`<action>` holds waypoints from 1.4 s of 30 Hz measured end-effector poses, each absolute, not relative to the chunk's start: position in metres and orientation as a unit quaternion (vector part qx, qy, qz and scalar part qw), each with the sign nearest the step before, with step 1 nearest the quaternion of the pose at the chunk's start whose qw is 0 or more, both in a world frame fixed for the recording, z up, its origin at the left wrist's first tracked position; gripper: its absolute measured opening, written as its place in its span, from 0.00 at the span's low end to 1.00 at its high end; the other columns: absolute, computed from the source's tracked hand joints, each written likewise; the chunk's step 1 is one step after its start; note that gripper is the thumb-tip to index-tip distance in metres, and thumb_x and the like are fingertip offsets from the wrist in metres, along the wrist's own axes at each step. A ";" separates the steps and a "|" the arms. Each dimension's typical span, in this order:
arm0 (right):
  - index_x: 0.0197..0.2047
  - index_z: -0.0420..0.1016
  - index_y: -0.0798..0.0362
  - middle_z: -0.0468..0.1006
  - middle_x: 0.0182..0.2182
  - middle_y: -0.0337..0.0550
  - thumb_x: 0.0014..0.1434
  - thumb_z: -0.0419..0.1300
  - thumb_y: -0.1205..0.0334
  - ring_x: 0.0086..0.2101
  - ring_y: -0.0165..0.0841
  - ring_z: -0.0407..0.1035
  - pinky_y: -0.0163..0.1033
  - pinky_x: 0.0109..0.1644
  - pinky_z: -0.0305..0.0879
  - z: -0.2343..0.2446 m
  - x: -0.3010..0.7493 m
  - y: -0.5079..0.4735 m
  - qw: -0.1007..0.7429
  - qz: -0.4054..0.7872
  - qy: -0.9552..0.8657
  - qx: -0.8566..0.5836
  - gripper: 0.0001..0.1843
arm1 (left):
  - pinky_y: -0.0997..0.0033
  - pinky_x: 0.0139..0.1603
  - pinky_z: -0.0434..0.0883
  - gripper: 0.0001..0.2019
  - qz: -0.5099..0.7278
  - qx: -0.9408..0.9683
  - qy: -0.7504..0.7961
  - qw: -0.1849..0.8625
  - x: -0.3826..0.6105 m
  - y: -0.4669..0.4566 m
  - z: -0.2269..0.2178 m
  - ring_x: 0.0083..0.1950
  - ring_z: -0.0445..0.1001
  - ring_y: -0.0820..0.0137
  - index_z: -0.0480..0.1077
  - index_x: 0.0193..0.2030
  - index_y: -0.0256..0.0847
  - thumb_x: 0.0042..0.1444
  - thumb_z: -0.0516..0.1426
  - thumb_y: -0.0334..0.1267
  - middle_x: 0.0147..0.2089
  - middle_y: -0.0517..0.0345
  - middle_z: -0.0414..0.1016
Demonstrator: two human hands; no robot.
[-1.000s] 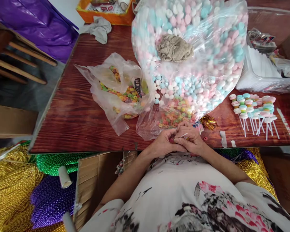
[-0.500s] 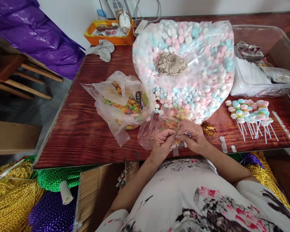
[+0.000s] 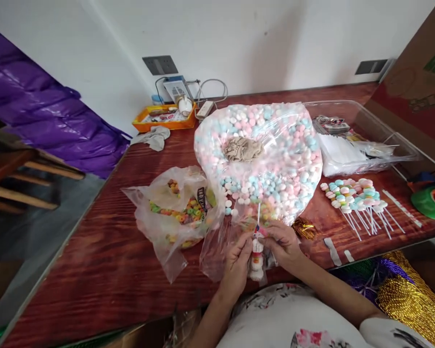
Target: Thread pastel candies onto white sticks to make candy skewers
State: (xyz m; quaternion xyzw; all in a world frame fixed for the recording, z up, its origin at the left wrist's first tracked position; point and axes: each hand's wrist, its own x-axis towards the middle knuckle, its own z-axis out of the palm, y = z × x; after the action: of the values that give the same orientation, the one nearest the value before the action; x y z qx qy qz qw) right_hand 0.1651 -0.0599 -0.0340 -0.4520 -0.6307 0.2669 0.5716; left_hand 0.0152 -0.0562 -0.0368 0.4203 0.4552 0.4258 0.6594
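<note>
Between my two hands, near the table's front edge, is a marshmallow skewer (image 3: 257,261) in a clear wrapper, its white stick pointing away from me. My left hand (image 3: 237,256) pinches it from the left, near the stick end. From the other side, the fingers of my right hand (image 3: 284,245) close on the wrapper's neck, where a small printed red and blue piece shows. Just beyond lies a big clear bag of pink, blue and white marshmallows (image 3: 293,140). An opened plastic bag of colourful ring candies (image 3: 183,215) sits to the left.
Several marshmallow skewers (image 3: 362,193) lie at the right, by a green tape roll (image 3: 431,200). Gold twist ties (image 3: 304,228) rest beside my right hand. A clear plastic bin (image 3: 369,169) and an orange tray (image 3: 163,124) stand farther back. A brown cloth (image 3: 243,149) tops the marshmallow bag.
My view has tilted up, showing more wall. The skewer, mostly hidden by my hands before, now shows upright between them with its stick pointing away.
</note>
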 end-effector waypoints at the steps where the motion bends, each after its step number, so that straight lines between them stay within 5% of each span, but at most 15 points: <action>1: 0.28 0.75 0.51 0.70 0.25 0.38 0.64 0.60 0.61 0.29 0.31 0.65 0.38 0.33 0.60 -0.033 0.167 -0.059 0.552 0.247 -0.651 -0.459 0.11 | 0.65 0.54 0.71 0.19 0.394 0.403 0.449 0.693 0.012 -0.058 -0.038 0.52 0.74 0.62 0.79 0.49 0.41 0.57 0.62 0.52 0.45 0.51 0.80; 7: 0.29 0.75 0.51 0.75 0.27 0.40 0.63 0.60 0.64 0.30 0.32 0.66 0.41 0.37 0.60 -0.030 0.171 -0.058 0.539 0.198 -0.679 -0.457 0.09 | 0.70 0.44 0.70 0.22 0.304 0.350 0.401 0.790 0.003 -0.055 -0.030 0.40 0.75 0.68 0.79 0.46 0.38 0.50 0.67 0.52 0.38 0.53 0.80; 13: 0.33 0.75 0.49 0.72 0.22 0.35 0.61 0.62 0.55 0.24 0.30 0.67 0.38 0.30 0.65 -0.030 0.171 -0.057 0.570 0.450 -0.527 -0.441 0.08 | 0.76 0.27 0.64 0.14 0.253 0.362 0.371 0.817 0.010 -0.045 -0.019 0.25 0.67 0.76 0.76 0.37 0.35 0.50 0.65 0.45 0.25 0.60 0.71; 17: 0.48 0.76 0.46 0.80 0.40 0.44 0.64 0.58 0.60 0.40 0.36 0.73 0.45 0.45 0.68 -0.023 0.193 -0.063 0.567 0.226 -0.612 -0.502 0.10 | 0.72 0.28 0.69 0.09 0.268 0.318 0.369 0.831 0.013 -0.045 -0.017 0.24 0.69 0.73 0.71 0.33 0.36 0.48 0.62 0.40 0.24 0.59 0.72; 20: 0.56 0.73 0.39 0.78 0.54 0.42 0.64 0.58 0.63 0.56 0.41 0.66 0.54 0.59 0.54 -0.016 0.215 -0.066 0.379 0.005 -0.833 -0.404 0.18 | 0.71 0.27 0.69 0.08 0.223 0.331 0.350 0.847 0.008 -0.047 -0.017 0.19 0.66 0.74 0.69 0.30 0.37 0.47 0.61 0.39 0.21 0.62 0.69; 24: 0.51 0.74 0.44 0.82 0.46 0.38 0.68 0.53 0.66 0.55 0.38 0.65 0.53 0.59 0.47 -0.016 0.225 -0.067 0.225 -0.067 -0.936 -0.264 0.13 | 0.72 0.27 0.67 0.14 0.093 0.428 0.300 0.847 0.000 -0.050 -0.016 0.19 0.62 0.76 0.65 0.27 0.39 0.55 0.57 0.47 0.20 0.62 0.65; 28: 0.35 0.74 0.52 0.78 0.29 0.41 0.62 0.54 0.70 0.41 0.38 0.66 0.52 0.53 0.49 -0.020 0.213 -0.073 0.148 0.008 -0.935 -0.323 0.08 | 0.70 0.32 0.67 0.18 0.047 0.697 0.316 0.643 -0.004 -0.057 -0.015 0.27 0.66 0.72 0.66 0.30 0.39 0.66 0.48 0.47 0.27 0.57 0.70; 32: 0.29 0.73 0.54 0.77 0.27 0.43 0.54 0.58 0.70 0.35 0.36 0.64 0.46 0.44 0.51 -0.021 0.198 -0.083 0.084 0.150 -0.869 -0.464 0.05 | 0.61 0.44 0.69 0.12 0.145 0.891 0.345 0.258 -0.006 -0.067 -0.026 0.41 0.74 0.62 0.72 0.41 0.38 0.66 0.48 0.37 0.40 0.47 0.77; 34: 0.31 0.74 0.54 0.79 0.30 0.43 0.55 0.57 0.70 0.37 0.36 0.65 0.45 0.43 0.51 -0.019 0.195 -0.088 0.089 0.182 -0.842 -0.500 0.05 | 0.62 0.45 0.69 0.11 0.182 0.905 0.329 0.201 -0.007 -0.067 -0.032 0.41 0.74 0.62 0.74 0.43 0.38 0.65 0.50 0.35 0.40 0.47 0.78; 36: 0.41 0.76 0.54 0.81 0.39 0.45 0.58 0.56 0.69 0.45 0.40 0.67 0.46 0.47 0.52 -0.017 0.195 -0.096 0.138 0.142 -0.833 -0.517 0.09 | 0.66 0.41 0.70 0.10 0.205 0.881 0.337 0.261 -0.008 -0.063 -0.034 0.37 0.74 0.65 0.74 0.39 0.38 0.65 0.51 0.36 0.36 0.50 0.77; 39: 0.57 0.70 0.47 0.75 0.57 0.45 0.64 0.55 0.67 0.60 0.44 0.59 0.51 0.54 0.51 -0.016 0.201 -0.106 0.218 0.061 -0.852 -0.471 0.19 | 0.73 0.29 0.66 0.15 0.183 0.757 0.384 0.497 -0.007 -0.053 -0.027 0.26 0.68 0.71 0.70 0.30 0.39 0.65 0.51 0.43 0.26 0.57 0.72; 42: 0.54 0.71 0.42 0.79 0.50 0.40 0.67 0.53 0.66 0.59 0.39 0.63 0.52 0.56 0.52 -0.021 0.212 -0.111 0.240 0.055 -0.876 -0.414 0.15 | 0.76 0.20 0.58 0.18 0.066 0.606 0.388 0.691 -0.006 -0.046 -0.015 0.19 0.61 0.75 0.69 0.28 0.39 0.62 0.55 0.50 0.21 0.61 0.67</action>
State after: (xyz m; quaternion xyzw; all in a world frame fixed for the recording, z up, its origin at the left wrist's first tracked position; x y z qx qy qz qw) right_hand 0.2118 -0.1106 -0.0208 -0.4141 -0.8762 0.0555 0.2403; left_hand -0.0055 -0.0460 -0.0148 0.6058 0.3880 0.0656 0.6915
